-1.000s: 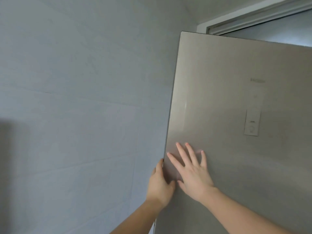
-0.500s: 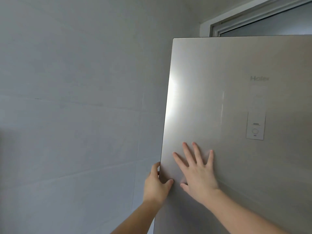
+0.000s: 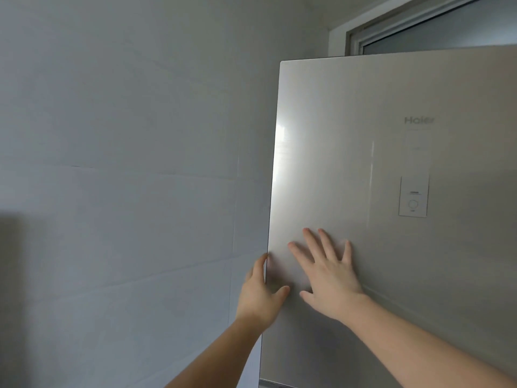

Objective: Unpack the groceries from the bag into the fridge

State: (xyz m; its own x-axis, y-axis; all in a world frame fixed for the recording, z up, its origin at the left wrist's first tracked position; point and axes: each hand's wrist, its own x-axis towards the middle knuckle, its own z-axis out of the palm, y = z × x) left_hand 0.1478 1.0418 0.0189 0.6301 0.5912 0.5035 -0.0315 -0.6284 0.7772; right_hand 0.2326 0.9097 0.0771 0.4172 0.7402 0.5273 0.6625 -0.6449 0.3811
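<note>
A tall silver fridge door [image 3: 391, 169] with a small control panel [image 3: 413, 196] fills the right half of the view. My left hand [image 3: 258, 294] grips the door's left edge, fingers curled round behind it and thumb on the front face. My right hand [image 3: 327, 271] lies flat on the door front with fingers spread, just right of the left hand. The fridge's inside, the bag and the groceries are out of view.
A pale grey tiled wall [image 3: 126, 177] runs along the left, close to the door's edge. A window frame [image 3: 397, 26] shows above the fridge at the top right.
The door's left edge has shifted slightly in view and its face now looks squarer to me. Both hands keep their places on it.
</note>
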